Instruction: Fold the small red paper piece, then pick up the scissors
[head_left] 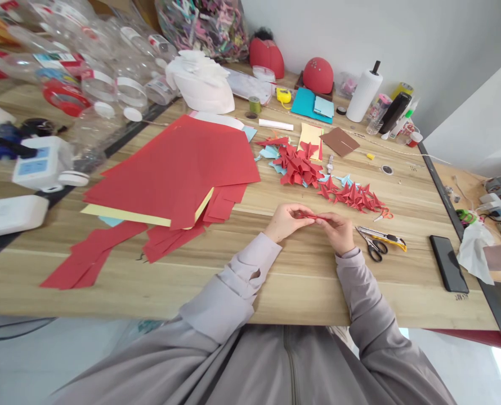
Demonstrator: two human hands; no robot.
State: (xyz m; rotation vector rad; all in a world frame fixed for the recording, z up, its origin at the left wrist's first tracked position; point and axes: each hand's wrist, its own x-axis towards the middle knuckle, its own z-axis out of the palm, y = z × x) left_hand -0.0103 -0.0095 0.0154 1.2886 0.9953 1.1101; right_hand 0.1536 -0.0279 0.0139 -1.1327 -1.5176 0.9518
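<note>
Between my fingertips is a small folded piece of red paper [308, 215], mostly covered by the fingers. My left hand [287, 223] pinches its left end, and my right hand [338, 232] pinches the right end; the hands almost meet over the table. Just beyond them lies a heap of folded red paper pieces [299, 166], with a row of spiky red paper shapes [356, 197] to its right. Left of my hands are large red paper sheets [183, 169], cut red rectangles [170, 242] and red strips [84, 259].
To the right lie black-handled scissors [376, 249], a yellow utility knife [383, 236], small orange scissors [385, 214] and a phone [448, 263]. Clear plastic bottles [98, 84] crowd the back left. A yellow tape measure [283, 95] and a white bottle [363, 95] stand at the back.
</note>
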